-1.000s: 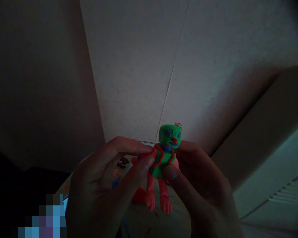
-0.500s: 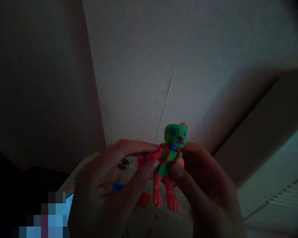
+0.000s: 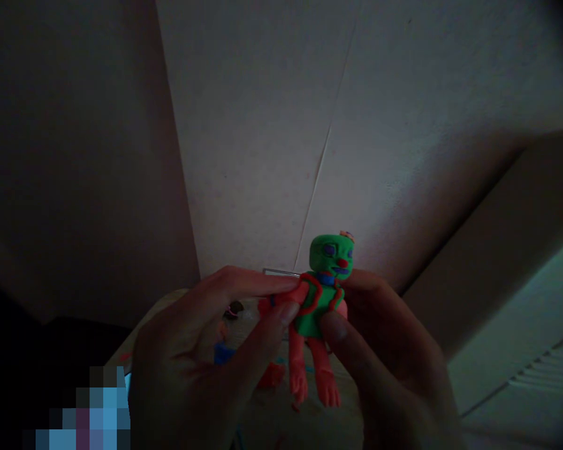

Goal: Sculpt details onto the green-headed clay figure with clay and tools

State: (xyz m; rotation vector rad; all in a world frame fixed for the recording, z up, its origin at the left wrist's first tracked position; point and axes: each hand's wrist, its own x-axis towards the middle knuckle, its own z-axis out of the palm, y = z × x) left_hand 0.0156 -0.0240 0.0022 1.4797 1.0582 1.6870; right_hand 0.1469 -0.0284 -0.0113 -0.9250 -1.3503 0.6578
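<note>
A modelling-clay figure is held upright between both hands above a wooden table. Its head and torso are green, its arms and legs pinkish red, with purple eyes, a red nose, a blue neck band and red strips down the chest. My left hand pinches the figure's arm at the shoulder between thumb and index finger. My right hand has its thumb on the lower torso, and its other fingers go behind the figure, partly hidden. A small orange-pink piece tops the head.
On the wooden table below lie a blue clay lump, a red clay lump and a dark brown piece. A pale wall rises close behind. At lower left a bright screen is pixelated.
The left hand has shifted slightly left, its index finger a little lower on the figure's arm. The figure's legs sit slightly lower. Both hands keep their hold.
</note>
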